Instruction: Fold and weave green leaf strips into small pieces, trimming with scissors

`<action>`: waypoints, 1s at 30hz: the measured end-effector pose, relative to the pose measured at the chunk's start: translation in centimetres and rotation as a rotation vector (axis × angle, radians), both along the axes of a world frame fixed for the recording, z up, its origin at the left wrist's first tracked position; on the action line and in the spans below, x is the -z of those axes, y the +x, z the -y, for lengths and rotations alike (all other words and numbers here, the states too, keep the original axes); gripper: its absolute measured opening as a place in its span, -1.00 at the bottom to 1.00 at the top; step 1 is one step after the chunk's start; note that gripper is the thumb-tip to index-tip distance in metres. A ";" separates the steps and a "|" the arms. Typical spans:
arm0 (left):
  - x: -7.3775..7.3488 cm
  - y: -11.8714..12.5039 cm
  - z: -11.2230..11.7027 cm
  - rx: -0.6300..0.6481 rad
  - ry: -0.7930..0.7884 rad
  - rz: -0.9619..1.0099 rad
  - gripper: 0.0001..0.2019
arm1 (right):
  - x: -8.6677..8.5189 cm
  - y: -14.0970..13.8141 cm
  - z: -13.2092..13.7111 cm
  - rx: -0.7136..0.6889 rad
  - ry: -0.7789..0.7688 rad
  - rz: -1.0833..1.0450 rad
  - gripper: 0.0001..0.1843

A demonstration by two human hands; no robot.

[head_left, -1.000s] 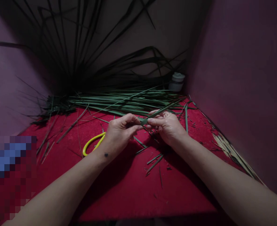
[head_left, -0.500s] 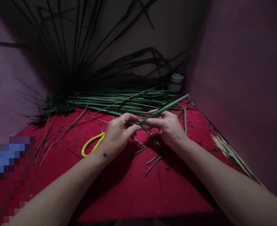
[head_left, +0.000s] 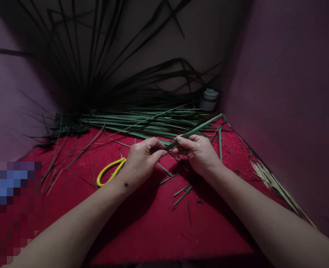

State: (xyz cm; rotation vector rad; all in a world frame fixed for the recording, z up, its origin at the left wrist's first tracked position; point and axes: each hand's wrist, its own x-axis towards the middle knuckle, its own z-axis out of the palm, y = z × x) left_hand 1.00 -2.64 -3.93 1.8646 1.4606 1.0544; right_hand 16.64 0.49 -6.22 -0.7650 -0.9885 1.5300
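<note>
Between my hands runs a green leaf strip [head_left: 202,127], slanting up to the right with its far end bent over. My left hand [head_left: 145,155] pinches the lower end between thumb and fingers. Close beside it, my right hand [head_left: 199,152] grips the same strip, thumb on top and fingers curled underneath. Partly behind my left wrist lies a yellow-handled tool [head_left: 101,175]; only the looped handle shows. Small leaf offcuts [head_left: 182,195] are scattered on the red cloth [head_left: 153,230] below my hands.
Long green leaf strips [head_left: 131,121] lie across the back. A dark fan of palm leaves [head_left: 89,78] rises against the wall. At the back right stands a white lidded container [head_left: 209,98]. Thin pale sticks [head_left: 270,180] lie along the right edge, beside a purplish wall [head_left: 287,104].
My right thumb has shifted slightly up the strip and the fingers have curled under it. The strip's far end has dipped a little. My left hand keeps its pinch.
</note>
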 end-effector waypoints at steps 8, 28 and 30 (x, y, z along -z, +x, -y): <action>-0.3 0.2 0.1 0.014 -0.025 0.029 -0.92 | 0.1 -0.3 0.3 0.036 0.080 0.049 -0.84; -1.0 0.4 0.1 0.062 -0.356 0.322 -0.86 | 0.8 -0.6 0.7 -0.040 0.013 0.132 -0.82; -0.9 0.4 0.0 0.056 -0.394 0.321 -0.86 | 0.6 -0.6 0.7 -0.015 -0.002 0.120 -0.83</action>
